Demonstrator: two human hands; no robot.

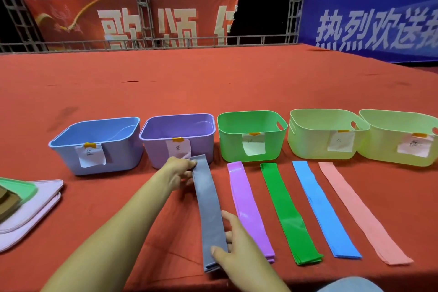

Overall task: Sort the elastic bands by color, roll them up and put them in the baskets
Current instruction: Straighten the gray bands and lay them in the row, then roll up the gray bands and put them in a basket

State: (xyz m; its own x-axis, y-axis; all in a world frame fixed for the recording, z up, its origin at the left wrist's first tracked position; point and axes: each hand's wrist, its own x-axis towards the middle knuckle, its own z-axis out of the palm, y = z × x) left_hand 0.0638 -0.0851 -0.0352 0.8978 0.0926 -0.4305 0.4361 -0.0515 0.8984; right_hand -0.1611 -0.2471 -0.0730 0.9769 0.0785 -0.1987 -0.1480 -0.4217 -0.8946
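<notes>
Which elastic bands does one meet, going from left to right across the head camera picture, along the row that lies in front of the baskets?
grey band → purple band → green band → blue band → pink band

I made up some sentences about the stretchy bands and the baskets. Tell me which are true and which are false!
1. Five baskets stand in a row. True.
2. The left hand touches the far end of the grey band. True.
3. The pink band lies rolled up in a basket. False: it lies flat on the red cloth.
4. The green band lies between the purple band and the blue band. True.
5. The right hand rests on the blue band. False: it rests on the grey band.
</notes>
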